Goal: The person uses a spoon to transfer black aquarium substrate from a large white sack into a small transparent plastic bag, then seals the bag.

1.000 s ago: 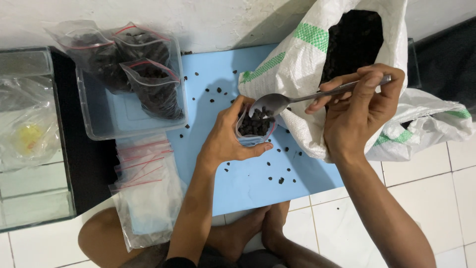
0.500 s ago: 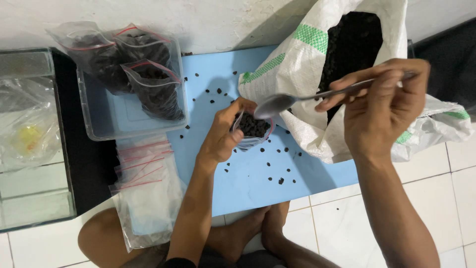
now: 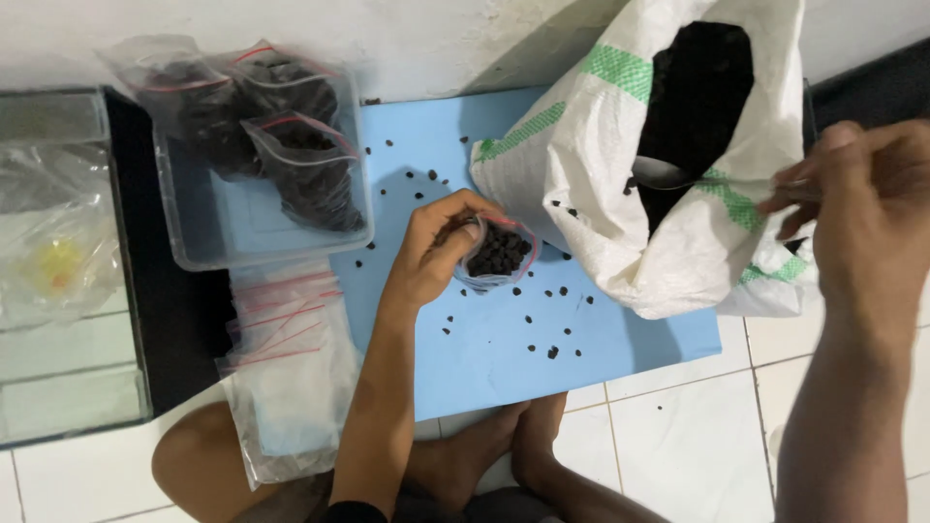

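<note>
Pellets, small and black, fill the little clear zip bag with the red seal strip (image 3: 496,254) that my left hand (image 3: 431,254) cups from the side, fingers curled round its wall so the mouth stays propped open and upright over the pale blue sheet (image 3: 484,358). Loose black pellets (image 3: 542,334) lie scattered on that sheet around the bag, so the sheet catches what falls.

My right hand (image 3: 862,208) pinches the handle of a metal spoon (image 3: 668,174) between thumb and fingertips, its bowl reaching into the open mouth of the big white woven sack with green stripes (image 3: 620,184). The sack leans on its side just beside the little bag, mouth turned toward me, so the dark contents inside are within a short reach.

To my left, a clear plastic tub (image 3: 194,242) holds several filled zip bags (image 3: 291,165), kept together and apart from the spill. Just below the tub lies a stack of empty zip bags (image 3: 291,358), near my left elbow. I sit on the white tiled floor (image 3: 678,436) with my bare feet tucked under the sheet's near edge.
</note>
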